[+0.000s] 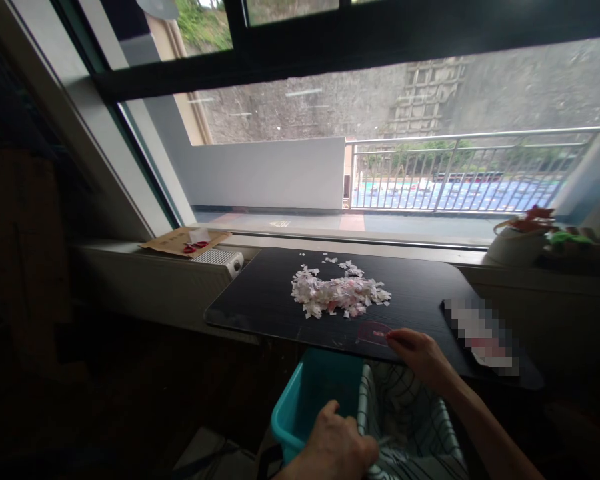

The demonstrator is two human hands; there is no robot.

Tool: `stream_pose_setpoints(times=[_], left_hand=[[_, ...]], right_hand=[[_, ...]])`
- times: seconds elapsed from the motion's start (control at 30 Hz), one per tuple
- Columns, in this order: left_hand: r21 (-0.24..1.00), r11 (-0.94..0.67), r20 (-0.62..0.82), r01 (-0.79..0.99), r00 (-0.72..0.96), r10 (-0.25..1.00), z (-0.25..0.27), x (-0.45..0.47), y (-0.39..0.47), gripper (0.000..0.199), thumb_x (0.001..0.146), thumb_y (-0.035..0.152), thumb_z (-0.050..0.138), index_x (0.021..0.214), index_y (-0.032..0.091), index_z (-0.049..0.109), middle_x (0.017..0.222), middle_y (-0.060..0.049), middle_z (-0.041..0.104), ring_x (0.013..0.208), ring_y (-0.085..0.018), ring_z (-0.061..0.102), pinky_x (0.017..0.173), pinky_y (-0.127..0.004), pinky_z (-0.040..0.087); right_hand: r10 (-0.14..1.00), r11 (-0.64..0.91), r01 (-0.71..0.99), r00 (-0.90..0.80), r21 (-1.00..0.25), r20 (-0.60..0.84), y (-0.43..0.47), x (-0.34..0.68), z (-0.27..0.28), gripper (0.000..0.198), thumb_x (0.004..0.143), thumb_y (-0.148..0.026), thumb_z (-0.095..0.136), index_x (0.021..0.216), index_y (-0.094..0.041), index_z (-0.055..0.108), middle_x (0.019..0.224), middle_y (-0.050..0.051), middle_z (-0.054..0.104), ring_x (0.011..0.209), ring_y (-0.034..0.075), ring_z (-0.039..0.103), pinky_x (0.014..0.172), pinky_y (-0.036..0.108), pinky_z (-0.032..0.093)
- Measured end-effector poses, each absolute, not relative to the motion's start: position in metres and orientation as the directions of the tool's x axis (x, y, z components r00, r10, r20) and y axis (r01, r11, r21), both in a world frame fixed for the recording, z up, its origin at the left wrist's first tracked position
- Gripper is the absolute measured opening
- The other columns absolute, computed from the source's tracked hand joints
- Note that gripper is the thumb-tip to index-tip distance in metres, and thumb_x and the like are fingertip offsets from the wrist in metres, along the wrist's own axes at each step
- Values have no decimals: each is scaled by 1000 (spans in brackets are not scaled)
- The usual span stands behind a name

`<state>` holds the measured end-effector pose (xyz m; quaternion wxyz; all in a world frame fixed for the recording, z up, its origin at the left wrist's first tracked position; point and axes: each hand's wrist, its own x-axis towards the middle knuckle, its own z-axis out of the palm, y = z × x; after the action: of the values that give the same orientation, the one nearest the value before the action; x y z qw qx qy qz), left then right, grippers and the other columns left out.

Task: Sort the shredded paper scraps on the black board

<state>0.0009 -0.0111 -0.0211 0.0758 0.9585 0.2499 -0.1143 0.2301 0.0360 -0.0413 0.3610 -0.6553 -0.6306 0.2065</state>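
Observation:
My right hand (423,357) is at the front edge of a black tabletop (260,293). Its thumb and fingers pinch the right end of a flat, see-through piece of plastic with a reddish outline (371,331). Just beyond lies a loose heap of small torn paper scraps (337,292), mostly white with some pink. Lower down, my left hand (337,443) is where a teal bin (293,413) meets a black-and-white checked basket (365,400). Its fingers curl over the basket's left rim; the fingertips are partly hidden.
On the table's right lies a dark-edged tray or device (447,313), its face blurred out. Red-handled scissors (196,247) rest on a brown paper envelope (163,243) on the sill, beside a white radiator (220,261). A white pot (513,243) stands at right.

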Motion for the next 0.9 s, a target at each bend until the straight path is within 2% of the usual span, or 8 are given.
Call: stream_pose_setpoints(times=[0.13,0.3,0.43,0.6,0.8,0.9], left_hand=[[91,-866,-225,491,857,463,-24,1,-12,10,78,26,63,81,17,65,78,-10,70,70,-23,67,86,-47,45],[107,-854,-252,510,845,473,-20,2,-12,15,78,30,65,83,16,66,79,-11,70,71,-24,67,87,-46,44],[112,-849,-258,517,840,477,-18,1,-12,13,80,28,62,85,16,67,81,-10,70,72,-23,66,88,-46,43],[119,-843,-259,524,836,483,-20,-1,-12,16,78,31,65,85,17,68,80,-10,70,72,-24,67,88,-45,42],[112,-829,-190,547,831,523,-27,-2,-12,16,75,35,69,80,20,68,75,-6,70,68,-24,66,86,-43,43],[128,-835,-211,536,837,505,-29,-2,-11,19,75,37,69,81,19,69,74,-8,70,67,-25,66,85,-44,44]], right_hand=[[988,76,643,53,-762,144,33,227,-43,29,78,-41,58,81,-19,77,69,2,74,64,18,65,58,24,48],[983,66,656,86,-751,161,31,227,-43,30,78,-42,58,83,-19,76,71,3,74,65,18,65,60,25,48],[993,94,633,-3,-768,119,30,223,-38,27,79,-39,58,80,-19,76,68,2,73,63,18,65,57,24,47],[988,72,657,54,-750,142,35,219,-36,30,79,-40,56,84,-18,76,76,4,75,70,20,66,63,26,48],[993,70,631,27,-773,113,36,218,-37,29,79,-40,57,81,-18,76,71,2,74,66,19,66,59,24,47],[994,68,619,26,-782,107,35,218,-38,28,78,-39,58,82,-18,76,73,2,75,68,19,67,61,25,48]])
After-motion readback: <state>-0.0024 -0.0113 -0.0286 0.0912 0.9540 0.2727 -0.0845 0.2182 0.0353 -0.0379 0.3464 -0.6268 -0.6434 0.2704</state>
